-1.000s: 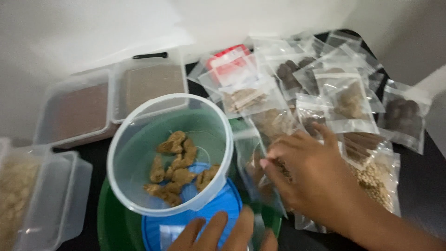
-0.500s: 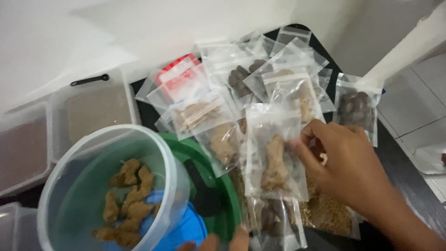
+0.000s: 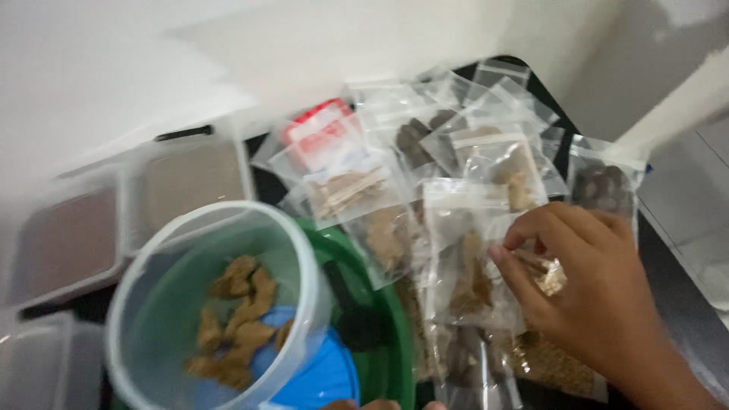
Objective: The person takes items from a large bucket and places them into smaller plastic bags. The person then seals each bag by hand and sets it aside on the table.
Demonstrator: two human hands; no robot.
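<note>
1. Surroundings: clear round tub (image 3: 220,304) with brown chunks (image 3: 231,319) inside, sitting over a blue lid (image 3: 323,380) and a green basin (image 3: 383,326). Two lidded rectangular boxes (image 3: 129,212) of brown powder behind it, against the white wall. Frame blurred.
2. Pile of small clear zip bags (image 3: 425,152) spread on the dark tabletop (image 3: 683,304): pale sticks, dark round lumps, tan grains; one bag with a red patch (image 3: 323,129). They overlap, crowding the right hand.
3. Right hand (image 3: 585,288) comes in from lower right, palm down, fingers curled, thumb and forefinger pinched on the side edge of a zip bag with a brown piece (image 3: 467,266).
4. That bag lies on the pile, just left of the right hand, beside the basin rim.
5. Left hand (image 3: 380,405): only fingertips at the bottom edge, near the blue lid; grip cannot be told.
</note>
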